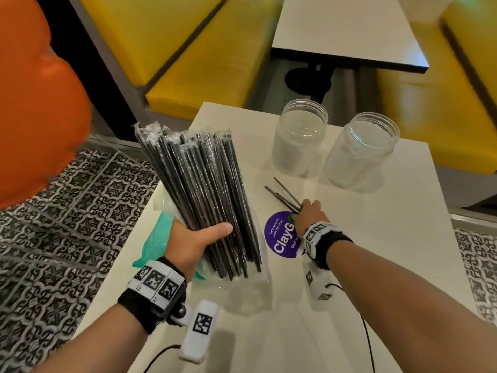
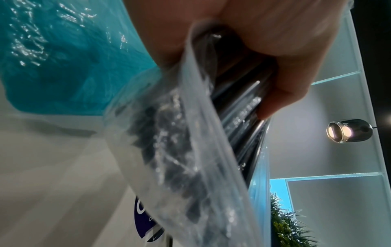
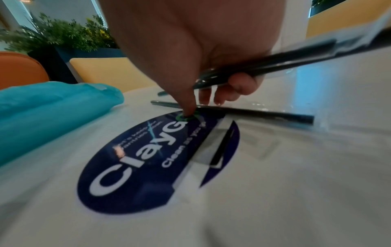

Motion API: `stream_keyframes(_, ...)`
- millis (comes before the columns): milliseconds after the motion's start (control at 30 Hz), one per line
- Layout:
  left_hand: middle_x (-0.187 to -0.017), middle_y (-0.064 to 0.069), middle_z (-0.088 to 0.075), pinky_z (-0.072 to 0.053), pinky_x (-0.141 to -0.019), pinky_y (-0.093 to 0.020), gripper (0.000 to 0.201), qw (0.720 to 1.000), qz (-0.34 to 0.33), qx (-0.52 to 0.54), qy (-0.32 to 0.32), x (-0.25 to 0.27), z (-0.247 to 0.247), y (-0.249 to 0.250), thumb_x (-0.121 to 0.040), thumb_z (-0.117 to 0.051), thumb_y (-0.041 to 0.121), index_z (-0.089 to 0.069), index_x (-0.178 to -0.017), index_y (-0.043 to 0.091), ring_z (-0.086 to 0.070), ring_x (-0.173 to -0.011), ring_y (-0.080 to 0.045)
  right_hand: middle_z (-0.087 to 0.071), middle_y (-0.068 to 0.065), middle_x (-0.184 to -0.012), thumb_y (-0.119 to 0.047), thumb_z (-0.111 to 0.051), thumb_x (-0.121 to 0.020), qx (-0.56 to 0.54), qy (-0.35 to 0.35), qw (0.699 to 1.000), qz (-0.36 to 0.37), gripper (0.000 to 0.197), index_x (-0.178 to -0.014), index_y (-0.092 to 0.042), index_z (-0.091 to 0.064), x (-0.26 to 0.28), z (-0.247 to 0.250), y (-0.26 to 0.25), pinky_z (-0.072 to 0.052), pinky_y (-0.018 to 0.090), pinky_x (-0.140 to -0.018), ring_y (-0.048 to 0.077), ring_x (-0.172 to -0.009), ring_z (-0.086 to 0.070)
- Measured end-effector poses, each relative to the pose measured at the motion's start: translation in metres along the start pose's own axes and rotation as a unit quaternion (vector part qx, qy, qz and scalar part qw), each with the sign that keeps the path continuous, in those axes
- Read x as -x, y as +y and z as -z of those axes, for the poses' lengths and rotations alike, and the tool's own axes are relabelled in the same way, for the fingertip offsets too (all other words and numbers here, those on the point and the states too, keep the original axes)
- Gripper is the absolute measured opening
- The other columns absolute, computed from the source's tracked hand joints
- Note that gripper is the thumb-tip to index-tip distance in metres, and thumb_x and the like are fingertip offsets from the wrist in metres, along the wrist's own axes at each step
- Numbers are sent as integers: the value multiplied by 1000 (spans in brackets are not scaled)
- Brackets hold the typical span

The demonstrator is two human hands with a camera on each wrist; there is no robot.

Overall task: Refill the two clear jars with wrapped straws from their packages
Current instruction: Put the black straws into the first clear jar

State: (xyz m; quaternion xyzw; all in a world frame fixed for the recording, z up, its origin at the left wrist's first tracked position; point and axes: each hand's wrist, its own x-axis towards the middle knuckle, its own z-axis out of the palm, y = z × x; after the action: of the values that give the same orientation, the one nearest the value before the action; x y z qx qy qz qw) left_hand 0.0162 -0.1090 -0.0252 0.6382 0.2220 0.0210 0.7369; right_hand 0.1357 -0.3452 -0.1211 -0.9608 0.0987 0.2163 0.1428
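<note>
On the white table (image 1: pixel 376 265), at twelve o'clock, two clear jars (image 1: pixel 300 135) (image 1: pixel 360 152) stand empty — refilling looks barely begun; the left hand (image 1: pixel 193 243) clasps a bundle of wrapped black straws (image 1: pixel 199 184) in its clear package (image 1: pixel 250 286); the right hand (image 1: pixel 309 214) pinches loose straws (image 3: pixel 275 66) off the table beside a purple sticker (image 1: pixel 279 238); a teal bag (image 1: pixel 158 230) lies at nine o'clock; nothing blocks the jars.

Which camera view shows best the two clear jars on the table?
The head view: both clear jars stand upright and open, seemingly empty. The left wrist and right wrist views do not show them.
</note>
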Motion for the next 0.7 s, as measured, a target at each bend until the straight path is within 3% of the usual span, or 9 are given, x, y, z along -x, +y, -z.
stream_keyframes(133,-109,-6,-78,-54,-100,-50,55,1000,4,-2,-6,-1,-1,-2,-61,-89,-2,-72,-110,16,-74,-103,-22,-52,17,-127,-26,-47,-99,33,-27,999,17,31,-122,-5,-48,5,-4,-5,-46,40,-90,35,-114,-54)
stream_keyframes(233,-109,-5,-78,-53,-101,-51,53,1000,11,1,-3,-1,-2,-3,-65,-86,-4,-72,-112,16,-74,-104,-22,-57,16,-111,-23,-54,-96,-31,-80,996,35,35,-122,-4,-42,17,10,-17,-46,36,-75,33,-100,-59)
stream_keyframes(300,-110,-4,-78,-53,-101,-52,54,1000,15,5,-4,0,-4,-1,-65,-86,-3,-72,-113,17,-73,-105,-22,-57,12,-93,-20,-52,-95,-99,-49,991,76,26,-115,-8,-39,27,28,-23,-44,35,-69,32,-84,-58)
stream_keyframes(367,-111,-5,-77,-52,-102,-53,55,1000,19,11,-9,0,-6,1,-65,-85,-3,-70,-114,16,-73,-106,-23,-58,8,-82,-24,-52,-93,-171,45,978,110,23,-109,-14,-39,35,53,-31,-46,36,-68,32,-78,-59)
stream_keyframes(500,-110,-7,-77,-52,-102,-53,51,999,14,19,-23,-2,-11,8,-68,-82,-8,-70,-111,17,-73,-104,-23,-64,2,-92,-36,-62,-86,-254,180,940,141,47,-126,-23,-41,29,109,-51,-52,36,-75,26,-80,-63)
stream_keyframes(633,-106,-7,-79,-53,-100,-53,53,999,1,24,-23,-4,-7,12,-61,-88,-6,-72,-107,15,-74,-101,-25,-62,3,-105,-41,-66,-86,-239,217,939,114,66,-140,-29,-31,7,146,-61,-54,41,-84,28,-93,-64)
stream_keyframes(700,-107,-9,-78,-53,-100,-53,61,999,-6,26,-26,-6,-4,15,-55,-88,0,-71,-112,12,-74,-102,-26,-62,7,-117,-40,-66,-88,-219,195,952,85,65,-142,-26,-33,-5,152,-60,-52,40,-89,31,-103,-63)
